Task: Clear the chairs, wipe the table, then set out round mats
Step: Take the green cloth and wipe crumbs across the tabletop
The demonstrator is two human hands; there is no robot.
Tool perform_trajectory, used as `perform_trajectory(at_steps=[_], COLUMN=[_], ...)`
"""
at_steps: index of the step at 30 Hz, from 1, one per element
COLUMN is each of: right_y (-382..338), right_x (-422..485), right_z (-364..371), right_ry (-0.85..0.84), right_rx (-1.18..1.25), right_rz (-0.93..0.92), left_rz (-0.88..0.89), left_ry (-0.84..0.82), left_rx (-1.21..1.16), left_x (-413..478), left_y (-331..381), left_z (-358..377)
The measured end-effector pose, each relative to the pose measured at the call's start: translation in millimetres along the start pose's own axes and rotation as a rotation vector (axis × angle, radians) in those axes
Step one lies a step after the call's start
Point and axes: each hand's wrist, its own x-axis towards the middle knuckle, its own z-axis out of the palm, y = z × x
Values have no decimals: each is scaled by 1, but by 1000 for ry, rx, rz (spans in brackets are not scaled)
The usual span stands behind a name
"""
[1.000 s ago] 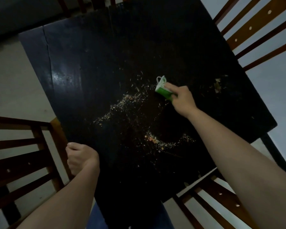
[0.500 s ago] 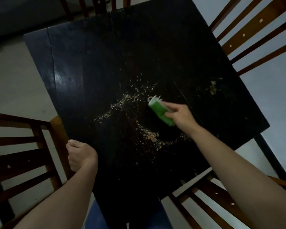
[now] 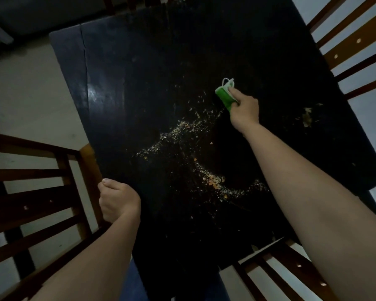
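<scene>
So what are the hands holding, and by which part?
The right hand pinches a green scrubber by its near end. The left hand is curled at the table edge; whether it holds anything cannot be told.

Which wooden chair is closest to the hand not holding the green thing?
The brown slatted wooden chair on the left: the left hand sits beside its corner post, the other chairs stand farther round the dark table.

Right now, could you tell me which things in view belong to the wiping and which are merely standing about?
Wiping: green brush, gripped by the right hand; scattered crumbs; dark table.
Standing about: left chair; upper right chair; lower right chair; left hand, curled at the table edge.
</scene>
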Motion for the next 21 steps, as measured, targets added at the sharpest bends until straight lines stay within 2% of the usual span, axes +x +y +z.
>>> perform_trajectory(at_steps=[10, 15, 18, 21], right_y=[-5, 12, 18, 17], right_x=[-70, -111, -123, -119], right_z=[26, 19, 7, -11], right_ry=[-379, -623, -768, -702], right_rx=[-119, -180, -36, 219], right_rz=[-297, -325, -234, -64], left_rz=[23, 59, 166, 418], left_ry=[-8, -90, -185, -238], left_rx=[26, 10, 16, 51], left_x=[1, 9, 20, 37], left_y=[-1, -6, -9, -7], left_z=[-2, -3, -10, -18])
